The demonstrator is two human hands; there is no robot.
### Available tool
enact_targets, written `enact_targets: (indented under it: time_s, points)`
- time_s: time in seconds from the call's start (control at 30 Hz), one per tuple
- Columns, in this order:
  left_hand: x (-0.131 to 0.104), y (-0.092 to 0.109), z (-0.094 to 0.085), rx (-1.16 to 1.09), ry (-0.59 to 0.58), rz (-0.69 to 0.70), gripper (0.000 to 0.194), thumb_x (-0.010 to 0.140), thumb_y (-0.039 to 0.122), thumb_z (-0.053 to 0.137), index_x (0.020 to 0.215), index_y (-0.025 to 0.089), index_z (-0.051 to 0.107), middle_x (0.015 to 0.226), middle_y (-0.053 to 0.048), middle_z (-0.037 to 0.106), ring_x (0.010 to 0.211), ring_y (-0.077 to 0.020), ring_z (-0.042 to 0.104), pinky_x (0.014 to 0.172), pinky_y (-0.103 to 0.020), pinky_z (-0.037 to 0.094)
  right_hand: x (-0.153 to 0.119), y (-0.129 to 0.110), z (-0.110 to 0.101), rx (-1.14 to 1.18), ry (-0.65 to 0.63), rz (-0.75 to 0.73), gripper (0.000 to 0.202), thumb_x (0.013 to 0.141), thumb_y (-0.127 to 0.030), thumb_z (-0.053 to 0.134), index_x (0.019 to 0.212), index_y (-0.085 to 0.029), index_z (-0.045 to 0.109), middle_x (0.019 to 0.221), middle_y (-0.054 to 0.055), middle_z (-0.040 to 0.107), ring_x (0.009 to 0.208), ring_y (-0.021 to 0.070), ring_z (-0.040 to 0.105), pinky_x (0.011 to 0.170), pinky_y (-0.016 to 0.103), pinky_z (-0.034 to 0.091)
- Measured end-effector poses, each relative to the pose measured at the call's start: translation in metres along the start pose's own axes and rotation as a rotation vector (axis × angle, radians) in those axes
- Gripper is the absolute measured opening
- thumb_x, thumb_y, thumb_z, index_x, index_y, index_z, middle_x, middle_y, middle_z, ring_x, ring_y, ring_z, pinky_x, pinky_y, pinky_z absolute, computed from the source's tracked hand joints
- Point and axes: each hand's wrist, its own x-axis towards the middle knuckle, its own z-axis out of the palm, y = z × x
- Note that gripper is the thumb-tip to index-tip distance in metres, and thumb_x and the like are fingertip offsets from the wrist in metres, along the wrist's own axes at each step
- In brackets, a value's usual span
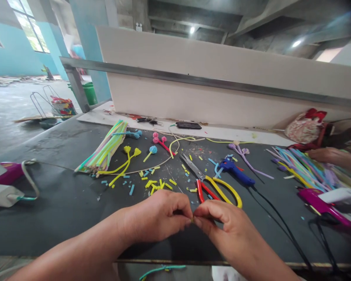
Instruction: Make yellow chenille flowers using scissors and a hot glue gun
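My left hand [166, 214] and my right hand [222, 222] meet near the table's front edge, each closed in a pinch. Between the fingertips shows a tiny yellowish piece, mostly hidden, which I cannot make out. Just beyond my right hand lie yellow-handled scissors [222, 187] and a red-handled tool [201, 189]. Several short yellow cut pieces [152, 185] are scattered past my left hand. Further back are a yellow two-headed stem [128, 160], a blue ball-topped stem [153, 150] and a pink one [159, 140].
A blue glue gun [236, 171] trails a black cord to the right. Pastel stems [105, 150] are bundled at left. At right, another person's hand [330, 156] touches more stems [304, 168] near a magenta glue gun [324, 203]. A phone [188, 125] lies at the back.
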Motion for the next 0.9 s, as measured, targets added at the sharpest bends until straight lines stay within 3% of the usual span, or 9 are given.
enact_targets:
  time_s: [0.33, 0.63, 0.9]
  points:
    - [0.002, 0.001, 0.005, -0.190, 0.056, -0.122, 0.006, 0.071, 0.015, 0.058, 0.076, 0.016, 0.054, 0.065, 0.003, 0.060, 0.060, -0.0090, 0.054, 0.057, -0.019, 0.041, -0.002, 0.001, 0.002, -0.021, 0.113, -0.084, 0.016, 0.079, -0.014, 0.053, 0.067, -0.020, 0.061, 0.062, -0.002, 0.064, 0.056, 0.0110, 0.057, 0.051, 0.021, 0.042]
    - [0.000, 0.002, 0.007, -0.047, 0.123, -0.059, 0.015, 0.064, 0.003, 0.046, 0.066, 0.018, 0.047, 0.064, 0.003, 0.058, 0.061, -0.0094, 0.052, 0.058, -0.020, 0.039, -0.005, 0.003, 0.008, -0.120, 0.177, -0.217, 0.017, 0.080, -0.007, 0.051, 0.074, -0.021, 0.059, 0.068, -0.002, 0.066, 0.062, 0.0135, 0.059, 0.060, 0.026, 0.042]
    - [0.003, -0.002, 0.003, -0.443, 0.064, -0.198, 0.017, 0.065, 0.006, 0.051, 0.071, 0.019, 0.041, 0.058, 0.004, 0.057, 0.052, -0.0083, 0.052, 0.048, -0.019, 0.038, -0.007, -0.001, -0.001, -0.296, 0.268, -0.518, 0.025, 0.086, -0.008, 0.045, 0.096, -0.022, 0.064, 0.074, 0.000, 0.069, 0.064, 0.0126, 0.060, 0.059, 0.030, 0.031]
